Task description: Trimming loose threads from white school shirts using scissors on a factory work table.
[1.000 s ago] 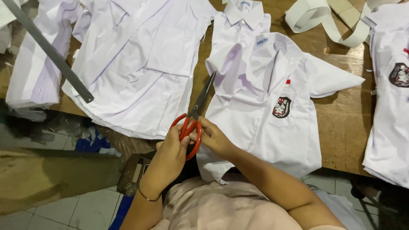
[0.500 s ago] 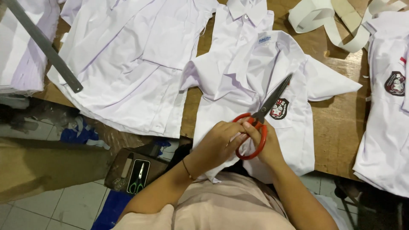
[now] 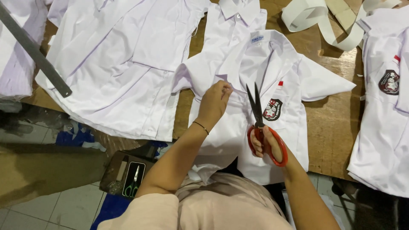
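Shirt: a white short-sleeved shirt (image 3: 238,140) lay opened flat on the wooden table (image 3: 328,127), hanging over the near edge toward the person, directly under both hands.
Neighbouring shirts: another white shirt (image 3: 123,64) lay well to the left of the pinch, and one more (image 3: 383,127) well to the right of the scissors.
Left hand: the left hand (image 3: 215,102) was pinched shut on a fold of the shirt front, lifting it slightly.
Right hand: the right hand (image 3: 266,142) was closed through the red handles, gripping the scissors (image 3: 257,115).
Blades: they pointed away from the body, slightly parted, just right of the pinched fold and just left of the chest badge (image 3: 272,109).
Judgement: the snip would have gone best with the fold held taut and only the stray piece between the tips, clear of badge and fingertips.
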